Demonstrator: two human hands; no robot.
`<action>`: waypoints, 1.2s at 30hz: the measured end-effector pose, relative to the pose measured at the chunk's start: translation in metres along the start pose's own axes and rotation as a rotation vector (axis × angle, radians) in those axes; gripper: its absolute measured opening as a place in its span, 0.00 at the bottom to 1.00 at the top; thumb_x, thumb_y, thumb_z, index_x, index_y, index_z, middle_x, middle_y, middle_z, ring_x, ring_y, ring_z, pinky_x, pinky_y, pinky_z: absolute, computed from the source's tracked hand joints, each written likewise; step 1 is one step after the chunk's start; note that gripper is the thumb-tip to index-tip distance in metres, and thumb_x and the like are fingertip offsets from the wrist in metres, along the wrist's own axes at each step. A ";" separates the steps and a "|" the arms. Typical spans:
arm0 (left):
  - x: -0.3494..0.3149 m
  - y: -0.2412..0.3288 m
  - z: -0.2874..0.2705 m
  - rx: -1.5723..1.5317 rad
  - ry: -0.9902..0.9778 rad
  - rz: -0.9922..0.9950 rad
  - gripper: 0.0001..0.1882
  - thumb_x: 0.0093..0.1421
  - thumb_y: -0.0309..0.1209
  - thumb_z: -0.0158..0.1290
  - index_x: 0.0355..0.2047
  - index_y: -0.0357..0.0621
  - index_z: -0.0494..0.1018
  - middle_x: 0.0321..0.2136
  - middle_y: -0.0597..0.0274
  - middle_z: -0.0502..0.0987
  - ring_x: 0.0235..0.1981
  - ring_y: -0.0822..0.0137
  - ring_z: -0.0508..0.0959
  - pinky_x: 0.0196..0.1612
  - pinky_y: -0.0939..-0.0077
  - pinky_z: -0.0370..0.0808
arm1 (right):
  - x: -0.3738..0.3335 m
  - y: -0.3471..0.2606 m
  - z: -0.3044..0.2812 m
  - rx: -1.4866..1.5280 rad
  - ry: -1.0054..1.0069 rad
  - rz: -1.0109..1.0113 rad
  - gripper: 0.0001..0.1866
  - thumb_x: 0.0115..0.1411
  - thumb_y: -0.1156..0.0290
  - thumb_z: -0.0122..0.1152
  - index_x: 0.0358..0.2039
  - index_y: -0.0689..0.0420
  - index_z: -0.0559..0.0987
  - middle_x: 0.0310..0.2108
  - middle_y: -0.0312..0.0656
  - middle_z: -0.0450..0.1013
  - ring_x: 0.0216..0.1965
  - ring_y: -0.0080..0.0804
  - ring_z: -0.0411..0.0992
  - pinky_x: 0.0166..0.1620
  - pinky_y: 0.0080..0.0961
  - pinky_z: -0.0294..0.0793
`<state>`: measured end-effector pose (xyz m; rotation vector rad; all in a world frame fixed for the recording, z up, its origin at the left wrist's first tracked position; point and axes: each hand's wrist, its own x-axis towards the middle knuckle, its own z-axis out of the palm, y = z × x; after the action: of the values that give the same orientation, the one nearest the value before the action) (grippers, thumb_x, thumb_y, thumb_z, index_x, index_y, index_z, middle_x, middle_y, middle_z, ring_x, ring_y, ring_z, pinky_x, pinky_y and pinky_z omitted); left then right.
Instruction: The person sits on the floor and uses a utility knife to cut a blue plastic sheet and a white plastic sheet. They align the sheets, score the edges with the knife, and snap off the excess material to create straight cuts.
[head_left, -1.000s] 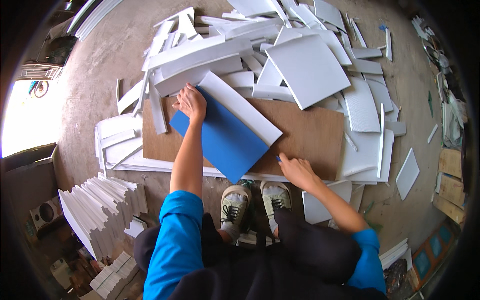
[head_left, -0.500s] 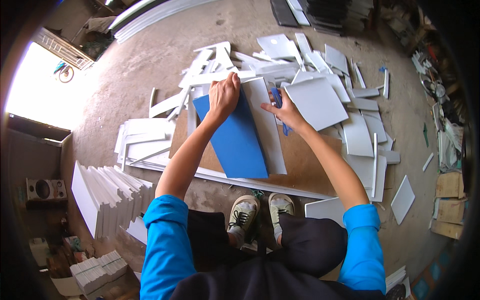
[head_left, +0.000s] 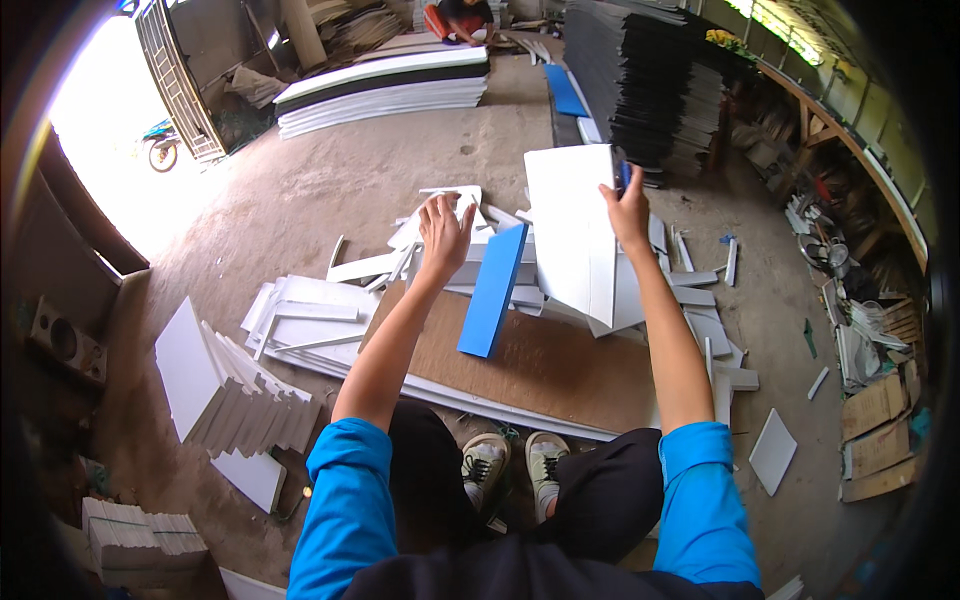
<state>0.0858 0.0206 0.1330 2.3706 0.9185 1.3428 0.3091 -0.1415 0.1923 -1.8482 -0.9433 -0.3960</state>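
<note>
My right hand point(head_left: 628, 212) grips the edge of a white foam-like sheet point(head_left: 572, 225) and lifts it above the heap at the right. A slim blue tool point(head_left: 625, 178), seemingly a utility knife, is held in the same hand, mostly hidden by the fingers. My left hand point(head_left: 446, 238) is empty, its fingers apart and slightly bent. Just right of it is a narrow blue strip point(head_left: 493, 292), its near end over the brown board point(head_left: 560, 365); I cannot tell whether it lies flat or leans.
White offcuts point(head_left: 700, 295) are heaped beyond and beside the board. Stacked white panels point(head_left: 250, 420) stand at the left. Tall dark sheet stacks point(head_left: 640, 85) rise at the far right, and another person point(head_left: 460, 20) crouches at the back. A white piece point(head_left: 773, 452) lies on the right-hand floor.
The white sheet has gone up and to the right with my right hand. My left hand has come off the blue piece, which now shows as a narrow strip. The view has tilted up.
</note>
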 end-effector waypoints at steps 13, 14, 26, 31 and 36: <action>-0.027 0.109 0.009 -0.775 -0.279 -0.199 0.40 0.59 0.57 0.36 0.55 0.29 0.48 0.47 0.39 0.62 0.51 0.51 0.62 0.55 0.67 0.55 | 0.010 -0.037 -0.107 0.885 -0.041 0.173 0.17 0.56 0.61 0.55 0.41 0.58 0.70 0.36 0.35 0.69 0.37 0.21 0.66 0.40 0.18 0.64; -0.032 0.117 0.006 -0.841 -0.312 -0.260 0.40 0.59 0.57 0.35 0.54 0.29 0.49 0.45 0.40 0.64 0.49 0.51 0.64 0.54 0.69 0.57 | 0.008 -0.038 -0.111 0.931 -0.057 0.195 0.16 0.56 0.60 0.55 0.41 0.57 0.70 0.36 0.34 0.69 0.36 0.20 0.66 0.39 0.16 0.65; -0.047 0.098 0.018 -0.463 -0.384 -0.437 0.42 0.55 0.61 0.38 0.49 0.29 0.54 0.40 0.35 0.65 0.44 0.47 0.66 0.48 0.54 0.59 | -0.009 -0.005 -0.074 1.048 -0.212 0.418 0.19 0.56 0.57 0.55 0.43 0.56 0.71 0.33 0.31 0.68 0.35 0.18 0.65 0.38 0.15 0.63; -0.040 0.079 0.012 0.129 0.075 0.057 0.46 0.53 0.48 0.50 0.60 0.36 0.38 0.56 0.42 0.48 0.59 0.51 0.48 0.53 0.39 0.41 | -0.031 -0.011 -0.041 0.694 -0.249 0.159 0.22 0.57 0.56 0.54 0.45 0.59 0.69 0.31 0.32 0.66 0.35 0.19 0.62 0.40 0.17 0.62; -0.022 0.068 -0.011 0.065 -0.122 0.219 0.30 0.55 0.48 0.50 0.48 0.36 0.59 0.43 0.45 0.67 0.47 0.53 0.67 0.49 0.49 0.58 | -0.063 -0.016 -0.013 0.600 -0.393 -0.041 0.25 0.58 0.57 0.53 0.46 0.65 0.67 0.37 0.41 0.68 0.39 0.25 0.64 0.44 0.21 0.62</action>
<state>0.0947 -0.0466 0.1588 2.6338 0.6957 1.2409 0.2578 -0.1770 0.1686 -1.3685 -1.2064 0.2262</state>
